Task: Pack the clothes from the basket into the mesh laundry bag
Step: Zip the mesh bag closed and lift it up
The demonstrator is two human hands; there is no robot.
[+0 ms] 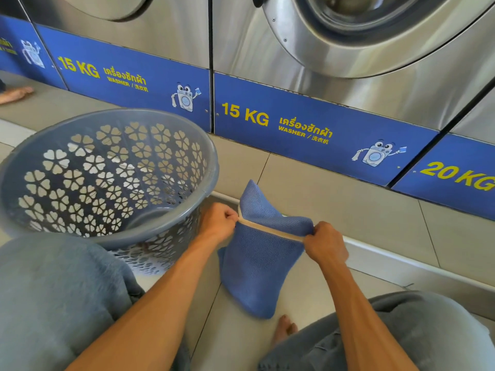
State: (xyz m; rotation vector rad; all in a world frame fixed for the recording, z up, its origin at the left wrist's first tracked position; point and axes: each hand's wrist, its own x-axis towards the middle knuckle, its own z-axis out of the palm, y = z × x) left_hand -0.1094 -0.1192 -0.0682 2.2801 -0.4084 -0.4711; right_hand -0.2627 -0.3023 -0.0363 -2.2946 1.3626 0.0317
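the soft, light mesh laundry bag (261, 263) is held above the floor (334, 188) beside the basket (107, 172), its cream zipper edge (270, 229) pinched by left hand (218, 220) and right hand (325, 243) fingers; limp fabric is best gripped there.

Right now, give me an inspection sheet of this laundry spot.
Surface: beige tiled floor, bare.
Job's things: blue mesh bag held upright off the floor, zip edge stretched taut; grey basket beside it, no clothes visible inside.
Clutter: nothing seen.
Grippers: left hand pinches one end of the zip edge, right hand pinches the other.
Cables: nothing seen.
Surroundings: steel washers with blue panels marked 15 KG and 20 KG; a bare foot below the bag.
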